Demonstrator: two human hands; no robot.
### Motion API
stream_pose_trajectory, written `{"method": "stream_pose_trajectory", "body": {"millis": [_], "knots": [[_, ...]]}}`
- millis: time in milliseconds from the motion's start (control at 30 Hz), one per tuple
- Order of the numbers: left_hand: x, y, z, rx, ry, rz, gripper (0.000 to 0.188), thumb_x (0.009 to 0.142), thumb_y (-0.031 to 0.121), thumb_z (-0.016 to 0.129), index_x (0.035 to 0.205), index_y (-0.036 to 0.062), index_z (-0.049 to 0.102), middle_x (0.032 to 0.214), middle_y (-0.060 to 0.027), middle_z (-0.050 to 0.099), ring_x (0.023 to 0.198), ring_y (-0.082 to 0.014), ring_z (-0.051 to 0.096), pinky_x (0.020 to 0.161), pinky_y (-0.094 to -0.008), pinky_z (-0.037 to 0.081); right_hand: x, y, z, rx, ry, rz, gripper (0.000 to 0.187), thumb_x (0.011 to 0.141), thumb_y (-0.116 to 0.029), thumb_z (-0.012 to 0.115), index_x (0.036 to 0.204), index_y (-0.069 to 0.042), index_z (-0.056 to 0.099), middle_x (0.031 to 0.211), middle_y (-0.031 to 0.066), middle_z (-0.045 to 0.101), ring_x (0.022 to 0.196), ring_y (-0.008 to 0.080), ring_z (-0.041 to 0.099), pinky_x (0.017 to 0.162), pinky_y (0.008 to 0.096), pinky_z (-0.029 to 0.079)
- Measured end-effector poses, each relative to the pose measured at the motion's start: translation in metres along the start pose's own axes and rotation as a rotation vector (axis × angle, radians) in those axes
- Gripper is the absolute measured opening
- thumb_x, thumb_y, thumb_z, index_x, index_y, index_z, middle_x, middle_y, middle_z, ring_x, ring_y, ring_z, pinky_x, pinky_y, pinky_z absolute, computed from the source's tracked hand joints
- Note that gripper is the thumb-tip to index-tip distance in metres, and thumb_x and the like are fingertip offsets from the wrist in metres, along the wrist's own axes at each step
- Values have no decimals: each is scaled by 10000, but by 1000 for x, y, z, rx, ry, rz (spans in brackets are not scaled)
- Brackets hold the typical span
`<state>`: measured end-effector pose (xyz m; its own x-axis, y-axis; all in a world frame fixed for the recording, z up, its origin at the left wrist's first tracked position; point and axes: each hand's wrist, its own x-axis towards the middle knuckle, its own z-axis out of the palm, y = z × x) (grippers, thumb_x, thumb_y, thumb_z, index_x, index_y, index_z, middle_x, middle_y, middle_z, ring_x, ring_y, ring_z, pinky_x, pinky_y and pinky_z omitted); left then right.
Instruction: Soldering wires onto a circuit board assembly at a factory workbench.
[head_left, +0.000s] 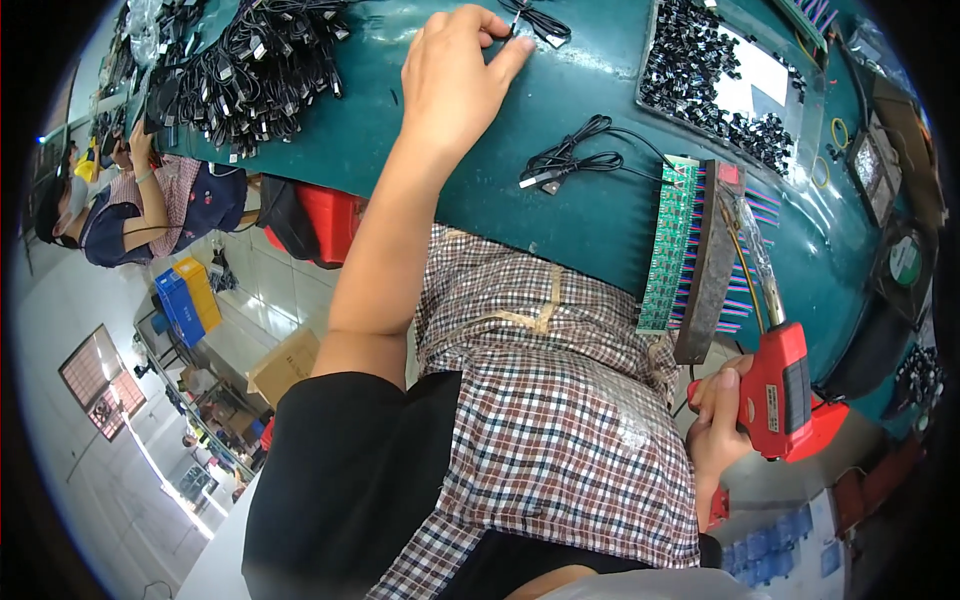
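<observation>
My left hand [455,75] reaches to the far edge of the table, thumb and forefinger closed on the end of a bundled black cable [545,25]. In my right hand [715,410] is a red soldering gun [778,395], gripped by its handle. Its long metal barrel points away, toward the far end of a dark metal bar [706,275]. A strip of green circuit boards [664,260] lies along that bar. Another black USB cable [585,160], coiled and tied, rests between my hands, its thin end reaching the strip's far corner.
Many bundled black cables [255,75] are heaped at far left. A tray [640,98] at far right holds small black parts and white sheets. Coloured wires [765,210] stick out right of the bar. Another person [150,205] sits at left near a red stool [325,225].
</observation>
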<state>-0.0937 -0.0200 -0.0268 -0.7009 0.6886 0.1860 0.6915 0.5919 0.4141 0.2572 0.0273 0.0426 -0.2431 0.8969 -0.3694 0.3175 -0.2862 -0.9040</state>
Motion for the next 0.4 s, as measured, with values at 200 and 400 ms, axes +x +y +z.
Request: {"method": "stream_pose_trajectory", "body": {"millis": [200,400], "knots": [[-17,6,-7,-166,-63,-71,201,901,224,712,952,31,692,831,-46,681,695,-125,651,653,-272,502,-3,0,-3,25,13,-11,59,945,1,554,935,12,497,682,38,460,467,75,364,497,262,380],[-30,30,-23,-348,-66,-112,177,874,208,723,989,73,716,833,-37,730,653,-139,682,615,-278,503,0,2,-5,14,-8,2,63,943,-3,559,936,10,498,684,42,457,465,76,358,496,264,379]]}}
